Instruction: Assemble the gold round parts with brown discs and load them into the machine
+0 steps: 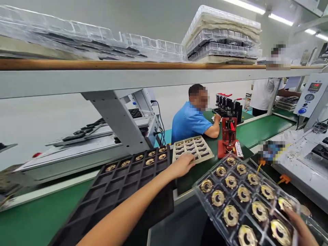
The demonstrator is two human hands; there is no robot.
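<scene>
My left hand (182, 165) reaches forward to the near edge of a small beige tray (210, 155), its fingers bent over that edge. Dark shaped pieces sit in the beige tray's compartments, with gold rings along its far row. In my right hand (301, 222) is the right side of a clear plastic tray (205, 201), tilted in front of me. Gold watch-like rings (244, 194) fill its visible compartments. A black compartment tray (120, 186) lies under my left forearm, with several gold rings in its far compartments.
A red toggle press (229, 136) stands beyond the clear tray. Across the green bench (261, 131) sits a person in blue (191, 121), near black clamps with red handles (228, 106). Overhead runs a shelf (143, 77) stacked with plastic trays. A machine with a gauge (311, 95) is at right.
</scene>
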